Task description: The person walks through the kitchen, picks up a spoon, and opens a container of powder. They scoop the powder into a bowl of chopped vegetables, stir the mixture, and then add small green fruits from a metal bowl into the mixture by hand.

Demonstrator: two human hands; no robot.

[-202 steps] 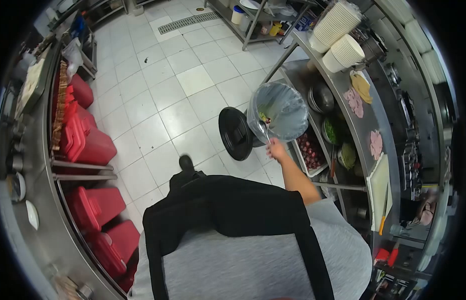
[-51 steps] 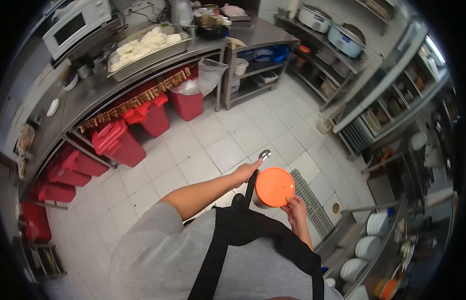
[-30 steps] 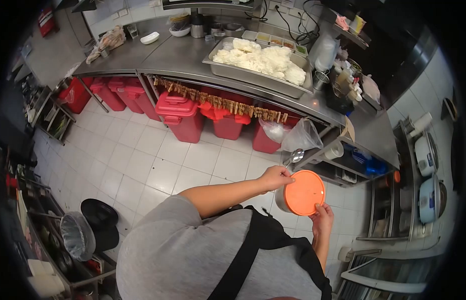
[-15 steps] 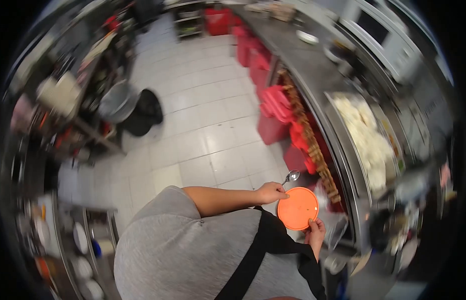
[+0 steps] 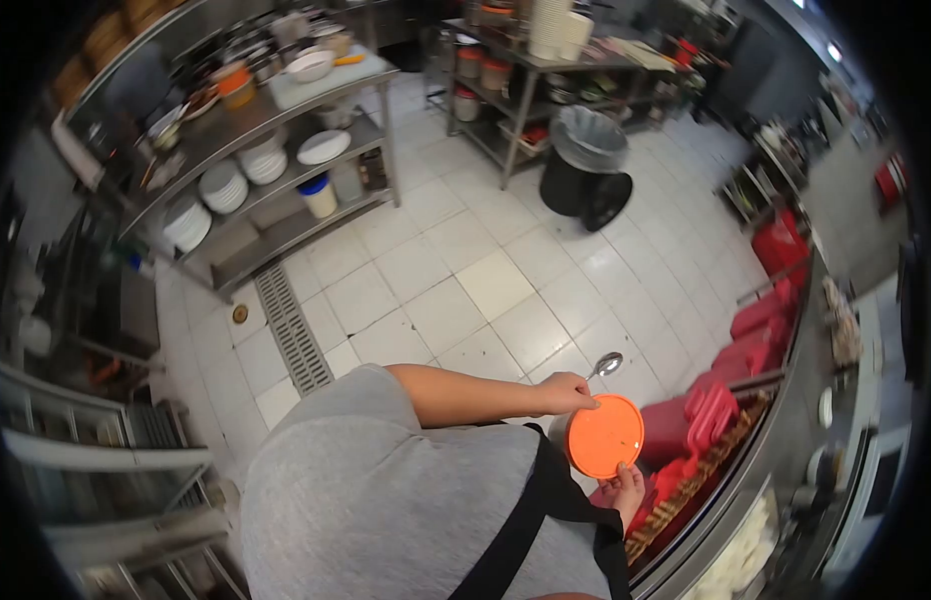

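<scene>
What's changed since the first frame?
Right hand, which held a metal utensil over the lined bin, now grips an orange-lidded container; left hand grips it too, plus a spoon. Person moved away from the bin. Same: bin uncovered, black lid beside it.

No words, brands or numbers could be read. Marks on the orange lid [image 5: 598, 432] were too small to make out as lettering.

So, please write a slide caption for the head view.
Left hand, with spoon, and right hand hold an orange-lidded container.
</scene>
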